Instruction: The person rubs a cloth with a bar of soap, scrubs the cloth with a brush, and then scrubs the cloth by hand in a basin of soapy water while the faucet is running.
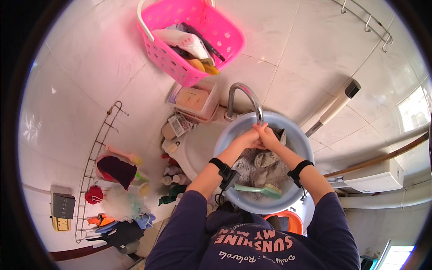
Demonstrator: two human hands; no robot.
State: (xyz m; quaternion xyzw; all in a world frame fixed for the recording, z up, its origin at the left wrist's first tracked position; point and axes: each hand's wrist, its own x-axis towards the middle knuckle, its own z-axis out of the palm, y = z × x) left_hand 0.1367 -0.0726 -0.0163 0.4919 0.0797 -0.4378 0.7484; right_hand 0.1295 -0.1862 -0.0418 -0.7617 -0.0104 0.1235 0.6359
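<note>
My left hand (250, 138) and my right hand (269, 137) are pressed together just below the mouth of a curved chrome faucet (245, 86). Whether anything lies between the palms is hidden. Beneath them a light-blue plastic basin (225, 135) holds greyish, sudsy water. A wet grey cloth item (266, 160), possibly a shoe or garment, sits partly under the foam, close to my right hand. Across the basin's near side rests a green-handled scrub brush (261, 191), apart from both hands.
A white ceramic washbasin (202, 148) lies under the basin's left side. Clear plastic boxes (194, 99) stand behind it, below a pink basket (189, 72). At left hangs a wire rack (90, 158) with bath items. A wooden pole (381, 158) slants in from the right.
</note>
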